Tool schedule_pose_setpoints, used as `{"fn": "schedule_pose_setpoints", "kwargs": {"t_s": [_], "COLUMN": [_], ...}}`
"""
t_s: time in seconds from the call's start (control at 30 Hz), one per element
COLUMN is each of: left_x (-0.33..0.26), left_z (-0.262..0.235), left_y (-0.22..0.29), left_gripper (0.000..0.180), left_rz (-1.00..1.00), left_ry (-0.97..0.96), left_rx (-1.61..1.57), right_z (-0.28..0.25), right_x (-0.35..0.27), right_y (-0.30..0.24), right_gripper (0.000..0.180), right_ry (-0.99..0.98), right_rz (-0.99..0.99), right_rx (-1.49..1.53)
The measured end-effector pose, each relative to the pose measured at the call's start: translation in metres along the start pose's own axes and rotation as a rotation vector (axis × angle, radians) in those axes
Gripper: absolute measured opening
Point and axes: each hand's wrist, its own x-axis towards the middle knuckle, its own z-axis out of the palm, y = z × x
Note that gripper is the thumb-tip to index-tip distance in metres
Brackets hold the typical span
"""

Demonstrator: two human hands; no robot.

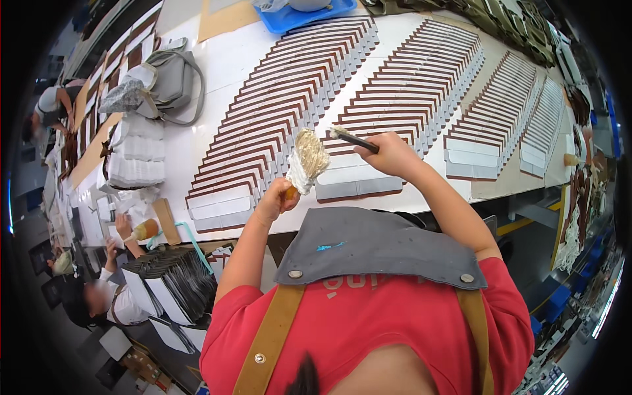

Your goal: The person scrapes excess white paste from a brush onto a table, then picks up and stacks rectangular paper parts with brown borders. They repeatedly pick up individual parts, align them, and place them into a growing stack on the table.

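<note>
Hands are working over the near edge of a long white table (224, 66). Left hand (273, 201) is gripping a wide glue brush (306, 161) by its short handle, grip closed tight round it, bristle head pointing up & caked w/ pale dried glue, white wrap around the ferrule. Right hand (392, 153) is holding a thin dark stick tool (354, 139), fingers pinched shut on it, its tip pointing left toward the brush bristles, close to them but not clearly touching. Both hands are hovering just above the front of the fanned rows of white pieces w/ brown edges (289, 99), which are lying overlapped like shingles in several long rows running away across the table. A grey apron bib (375, 247) w/ tan straps over a red shirt is filling the lower centre. At far left a grey shoulder bag (172, 79) is sitting on the table, near a stack of white pieces (137, 155). A blue tray (299, 16) is sitting at the far edge. Lower left, another person (108, 296) is sitting beside a stack of dark sheets (174, 276), a hand holding a small orange-handled brush (143, 230).
</note>
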Motion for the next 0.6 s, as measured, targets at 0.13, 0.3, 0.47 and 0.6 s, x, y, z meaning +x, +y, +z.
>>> {"fn": "schedule_pose_setpoints", "kwargs": {"t_s": [0.13, 0.3, 0.47, 0.6], "left_x": [0.006, 0.016, 0.016, 0.012], "left_z": [-0.009, -0.006, -0.004, 0.004], "left_y": [0.005, 0.014, 0.011, 0.010], "left_gripper": [0.039, 0.039, 0.039, 0.039], "left_rz": [0.018, 0.013, 0.056, 0.037], "left_ry": [0.016, -0.020, -0.015, 0.093], "left_rx": [-0.009, -0.027, -0.001, -0.021], "right_z": [-0.001, 0.010, 0.006, -0.011], "right_x": [-0.005, 0.010, 0.033, 0.039], "right_y": [0.004, 0.009, 0.014, 0.008], "right_gripper": [0.018, 0.012, 0.012, 0.018], "right_ry": [-0.129, -0.111, -0.033, -0.064], "right_rz": [-0.223, -0.284, -0.231, -0.063], "right_rx": [0.033, -0.076, -0.061, -0.017]}}
